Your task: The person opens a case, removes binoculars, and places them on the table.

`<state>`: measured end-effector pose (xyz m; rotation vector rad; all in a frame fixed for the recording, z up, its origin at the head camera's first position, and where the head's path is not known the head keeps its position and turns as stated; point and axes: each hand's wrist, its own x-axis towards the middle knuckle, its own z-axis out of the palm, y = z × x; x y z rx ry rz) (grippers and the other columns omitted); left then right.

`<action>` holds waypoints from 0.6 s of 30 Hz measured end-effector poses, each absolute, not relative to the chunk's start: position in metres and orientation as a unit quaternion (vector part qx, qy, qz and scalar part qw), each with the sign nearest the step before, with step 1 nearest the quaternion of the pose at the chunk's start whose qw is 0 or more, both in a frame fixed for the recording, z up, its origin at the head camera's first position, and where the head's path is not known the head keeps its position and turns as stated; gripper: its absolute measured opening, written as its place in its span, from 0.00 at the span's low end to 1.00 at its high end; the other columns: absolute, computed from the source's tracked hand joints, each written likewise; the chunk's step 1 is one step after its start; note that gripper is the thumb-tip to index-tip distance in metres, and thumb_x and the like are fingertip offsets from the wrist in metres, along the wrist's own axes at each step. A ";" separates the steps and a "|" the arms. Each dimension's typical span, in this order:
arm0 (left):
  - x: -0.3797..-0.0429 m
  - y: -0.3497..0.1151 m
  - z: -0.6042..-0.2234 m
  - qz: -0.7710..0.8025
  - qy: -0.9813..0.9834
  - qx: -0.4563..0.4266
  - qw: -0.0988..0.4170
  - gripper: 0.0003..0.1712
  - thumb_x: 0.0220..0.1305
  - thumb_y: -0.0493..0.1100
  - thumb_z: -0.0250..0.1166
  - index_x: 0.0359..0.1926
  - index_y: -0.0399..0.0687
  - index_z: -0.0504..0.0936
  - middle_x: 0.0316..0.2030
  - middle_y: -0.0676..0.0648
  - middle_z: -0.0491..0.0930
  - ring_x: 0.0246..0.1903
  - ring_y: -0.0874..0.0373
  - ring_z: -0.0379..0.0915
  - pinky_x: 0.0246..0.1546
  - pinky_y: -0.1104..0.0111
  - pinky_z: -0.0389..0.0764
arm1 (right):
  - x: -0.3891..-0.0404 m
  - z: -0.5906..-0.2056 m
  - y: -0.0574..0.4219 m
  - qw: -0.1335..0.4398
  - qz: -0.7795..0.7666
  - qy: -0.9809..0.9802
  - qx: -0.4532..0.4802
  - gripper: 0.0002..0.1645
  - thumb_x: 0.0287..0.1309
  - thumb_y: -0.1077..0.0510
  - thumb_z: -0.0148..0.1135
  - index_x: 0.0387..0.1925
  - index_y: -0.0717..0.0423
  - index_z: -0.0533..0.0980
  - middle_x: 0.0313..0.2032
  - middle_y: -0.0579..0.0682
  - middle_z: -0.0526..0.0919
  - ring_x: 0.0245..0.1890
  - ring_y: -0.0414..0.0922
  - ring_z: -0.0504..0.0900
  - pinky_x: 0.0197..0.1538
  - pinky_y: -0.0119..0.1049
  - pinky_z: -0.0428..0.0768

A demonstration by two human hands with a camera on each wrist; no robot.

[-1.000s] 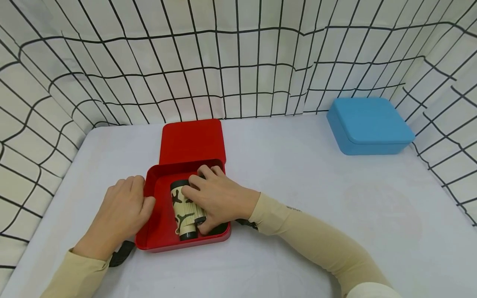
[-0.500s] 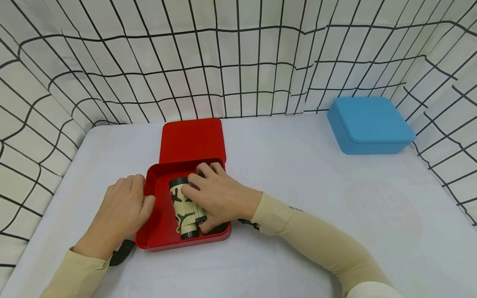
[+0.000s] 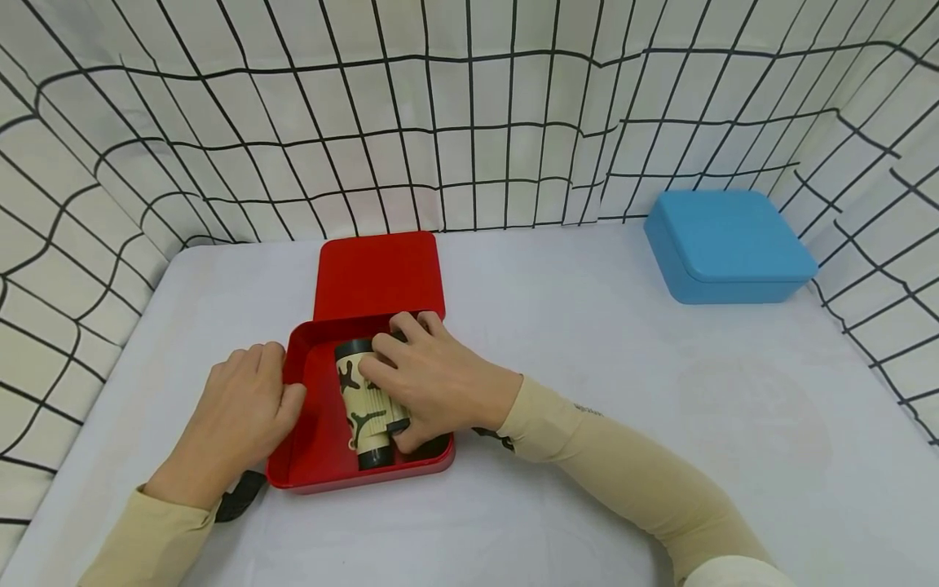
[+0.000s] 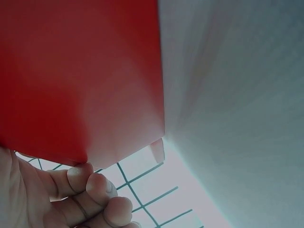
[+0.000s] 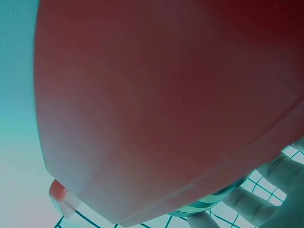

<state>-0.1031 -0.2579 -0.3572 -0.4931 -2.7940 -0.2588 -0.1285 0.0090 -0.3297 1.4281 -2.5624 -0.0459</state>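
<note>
An open red box [image 3: 311, 461] lies on the white table, its lid [image 3: 379, 277] folded back behind it. Inside sit camouflage-patterned binoculars [image 3: 359, 399], beige with dark blotches, black ends and a ribbed middle. My right hand [image 3: 447, 383] grips them from the right, fingers curled over the top and thumb at the near side, hiding their right part. At the box's left wall, my left hand [image 3: 245, 408] holds the rim, thumb on the inner side. In the left wrist view the curled fingers [image 4: 99, 187] meet the edge of the red wall.
A closed blue box [image 3: 734, 244] stands at the back right of the table. White walls with a black grid [image 3: 469, 122] enclose the back and sides. Black wrist-camera gear [image 3: 240, 496] sits under the left wrist, close to the red box's corner.
My right hand and the binoculars have shifted slightly away from me, the far end now higher in the view. My left hand stays at the rim.
</note>
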 end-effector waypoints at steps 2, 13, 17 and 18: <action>-0.103 -0.258 -0.357 -0.091 -0.970 -0.171 0.146 0.08 0.54 0.39 0.58 0.31 0.40 0.67 0.21 0.47 0.64 0.22 0.55 0.58 0.24 0.67 0.58 | -0.128 -0.328 0.010 0.105 -0.016 -0.869 0.484 0.45 0.40 0.23 0.71 0.53 0.43 0.70 0.48 0.43 0.77 0.60 0.49 0.70 0.57 0.46 0.71; -0.105 -0.258 -0.359 -0.092 -0.961 -0.191 0.177 0.08 0.53 0.38 0.58 0.28 0.41 0.65 0.19 0.47 0.61 0.20 0.56 0.55 0.23 0.68 0.55 | -0.127 -0.323 0.013 0.116 0.002 -0.871 0.478 0.39 0.41 0.29 0.70 0.50 0.43 0.70 0.45 0.42 0.77 0.57 0.47 0.69 0.57 0.45 0.70; -0.104 -0.259 -0.359 -0.090 -0.964 -0.184 0.171 0.08 0.53 0.38 0.57 0.29 0.41 0.65 0.20 0.47 0.62 0.21 0.55 0.56 0.24 0.67 0.55 | -0.126 -0.321 0.012 0.124 0.003 -0.867 0.483 0.39 0.42 0.28 0.69 0.50 0.44 0.70 0.45 0.42 0.76 0.57 0.47 0.69 0.56 0.45 0.69; -0.104 -0.259 -0.359 -0.090 -0.964 -0.183 0.171 0.08 0.53 0.38 0.57 0.29 0.41 0.65 0.20 0.47 0.62 0.21 0.55 0.56 0.24 0.67 0.55 | -0.126 -0.320 0.012 0.128 0.004 -0.865 0.485 0.39 0.42 0.28 0.69 0.50 0.44 0.70 0.45 0.42 0.76 0.57 0.47 0.69 0.55 0.45 0.69</action>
